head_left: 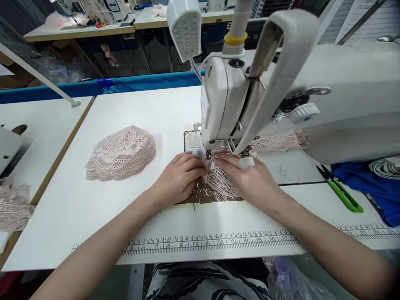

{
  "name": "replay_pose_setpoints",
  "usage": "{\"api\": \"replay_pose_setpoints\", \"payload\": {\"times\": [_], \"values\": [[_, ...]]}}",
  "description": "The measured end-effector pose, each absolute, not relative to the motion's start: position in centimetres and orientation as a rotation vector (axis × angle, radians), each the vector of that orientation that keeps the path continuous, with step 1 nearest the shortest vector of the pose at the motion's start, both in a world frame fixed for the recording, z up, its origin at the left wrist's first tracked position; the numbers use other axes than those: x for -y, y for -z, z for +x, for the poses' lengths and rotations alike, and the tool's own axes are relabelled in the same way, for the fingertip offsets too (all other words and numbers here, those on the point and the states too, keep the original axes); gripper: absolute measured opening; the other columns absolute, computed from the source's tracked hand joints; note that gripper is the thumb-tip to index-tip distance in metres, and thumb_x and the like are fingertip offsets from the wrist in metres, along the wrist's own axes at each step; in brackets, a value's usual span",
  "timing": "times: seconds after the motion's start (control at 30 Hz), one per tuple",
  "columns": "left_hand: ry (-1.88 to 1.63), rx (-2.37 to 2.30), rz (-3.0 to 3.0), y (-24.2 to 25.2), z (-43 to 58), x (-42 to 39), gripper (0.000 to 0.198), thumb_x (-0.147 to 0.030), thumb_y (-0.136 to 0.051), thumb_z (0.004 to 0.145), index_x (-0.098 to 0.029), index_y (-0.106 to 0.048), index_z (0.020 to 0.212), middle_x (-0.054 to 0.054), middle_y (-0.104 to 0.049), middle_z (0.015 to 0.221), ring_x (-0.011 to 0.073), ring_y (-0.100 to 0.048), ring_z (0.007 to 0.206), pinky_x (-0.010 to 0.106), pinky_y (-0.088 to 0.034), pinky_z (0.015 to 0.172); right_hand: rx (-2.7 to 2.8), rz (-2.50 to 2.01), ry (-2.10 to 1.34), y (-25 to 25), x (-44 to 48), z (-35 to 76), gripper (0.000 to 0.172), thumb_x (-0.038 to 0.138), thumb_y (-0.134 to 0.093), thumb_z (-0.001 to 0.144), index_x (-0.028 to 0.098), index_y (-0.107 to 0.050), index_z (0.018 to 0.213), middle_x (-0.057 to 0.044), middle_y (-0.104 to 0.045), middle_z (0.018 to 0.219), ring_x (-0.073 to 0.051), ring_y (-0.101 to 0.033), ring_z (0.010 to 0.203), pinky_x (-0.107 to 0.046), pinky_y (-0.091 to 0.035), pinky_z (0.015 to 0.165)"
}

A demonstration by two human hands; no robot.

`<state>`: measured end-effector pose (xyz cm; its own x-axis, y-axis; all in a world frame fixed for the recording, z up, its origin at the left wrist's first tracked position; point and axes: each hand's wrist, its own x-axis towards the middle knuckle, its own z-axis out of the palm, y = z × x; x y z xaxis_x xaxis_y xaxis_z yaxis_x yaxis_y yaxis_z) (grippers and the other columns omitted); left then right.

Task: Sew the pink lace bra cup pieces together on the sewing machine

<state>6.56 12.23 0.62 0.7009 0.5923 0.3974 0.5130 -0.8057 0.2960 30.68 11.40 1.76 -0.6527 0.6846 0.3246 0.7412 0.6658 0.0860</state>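
Observation:
A piece of pale pink lace [219, 180] lies under the needle area of a white sewing machine [218, 100]. On its left side my left hand [183, 177] pinches the lace edge, thumb and fingertips together close to the presser foot. My right hand [254, 177] grips the lace from the right, its fingers reaching in beside the needle; the machine head partly hides these fingertips. Behind the right hand, more pink lace [281, 141] stretches out under the machine arm. To the left of my hands rests a stack of lace pieces [121, 154].
Green-handled snips [342, 191] lie at the right near a blue cloth [353, 179]. A printed ruler [193, 243] runs along the front edge of the white table [78, 208]. More lace [14, 204] sits at the far left. Another sewing table [78, 31] stands behind.

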Motion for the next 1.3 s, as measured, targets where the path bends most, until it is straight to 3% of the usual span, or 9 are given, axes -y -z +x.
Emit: {"api": "replay_pose_setpoints", "payload": {"times": [0.1,0.23,0.43,0.6,0.83,1.0,1.3], "values": [[-0.727,-0.786,2.815,-0.4,6.6,-12.4,0.038,-0.004,-0.040,0.096,-0.015,-0.065,0.122,0.008,-0.070,0.118,0.0200,-0.062,0.117,0.043,-0.048,0.111,2.634,-1.231,0.114,-1.8,-11.0,30.0,0.037,0.008,-0.047,0.095,0.014,-0.064,0.128,-0.013,-0.071,0.121,-0.026,-0.068,0.099,-0.034,-0.055,0.068],[-0.705,-0.805,2.962,-0.1,6.9,-12.6,0.036,-0.005,-0.040,0.099,-0.011,-0.059,0.128,0.010,-0.069,0.116,0.0198,-0.065,0.113,0.042,-0.050,0.109,2.550,-1.384,0.080,-1.6,-11.1,29.6,0.030,0.028,-0.048,0.103,0.012,-0.063,0.124,-0.016,-0.071,0.118,-0.028,-0.067,0.099,-0.035,-0.055,0.068],[-0.715,-0.938,2.963,-0.1,7.4,-12.0,0.033,-0.008,-0.040,0.100,-0.011,-0.061,0.126,0.014,-0.068,0.117,0.0236,-0.065,0.108,0.039,-0.058,0.088,2.527,-1.374,-0.014,-1.2,-12.0,29.8,0.032,0.027,-0.055,0.100,0.012,-0.060,0.128,-0.014,-0.072,0.110,-0.029,-0.065,0.107,-0.034,-0.055,0.069],[-0.654,-1.008,3.075,-0.4,7.3,-11.5,0.034,-0.009,-0.049,0.095,-0.016,-0.067,0.123,0.012,-0.069,0.126,0.0276,-0.062,0.118,0.045,-0.053,0.096,2.485,-1.344,-0.027,-0.8,-12.3,30.0,0.038,0.027,-0.055,0.099,0.012,-0.059,0.133,-0.014,-0.071,0.119,-0.030,-0.062,0.117,-0.040,-0.056,0.086],[-0.461,-1.039,3.168,-0.8,7.3,-11.0,0.039,-0.016,-0.056,0.094,-0.020,-0.066,0.131,0.012,-0.064,0.136,0.0321,-0.056,0.132,0.050,-0.048,0.107,2.549,-1.253,-0.060,-0.7,-13.1,30.5,0.044,0.029,-0.051,0.099,0.010,-0.060,0.137,-0.016,-0.065,0.134,-0.031,-0.058,0.126,-0.049,-0.048,0.107],[-0.364,-1.087,3.241,-1.3,7.8,-10.4,0.039,-0.019,-0.059,0.095,-0.020,-0.064,0.134,0.014,-0.067,0.132,0.0311,-0.056,0.133,0.049,-0.048,0.108,2.611,-1.172,-0.107,-1.3,-13.4,30.8,0.045,0.025,-0.048,0.097,0.005,-0.062,0.134,-0.019,-0.064,0.134,-0.033,-0.061,0.123,-0.053,-0.045,0.112],[-0.330,-1.048,3.312,-1.7,7.9,-10.2,0.040,-0.017,-0.056,0.096,-0.017,-0.062,0.135,0.018,-0.070,0.125,0.0314,-0.057,0.132,0.053,-0.047,0.111,2.606,-1.142,-0.148,-0.8,-13.4,30.8,0.044,0.024,-0.048,0.097,0.007,-0.062,0.135,-0.019,-0.064,0.133,-0.034,-0.063,0.121,-0.053,-0.049,0.108]]}}
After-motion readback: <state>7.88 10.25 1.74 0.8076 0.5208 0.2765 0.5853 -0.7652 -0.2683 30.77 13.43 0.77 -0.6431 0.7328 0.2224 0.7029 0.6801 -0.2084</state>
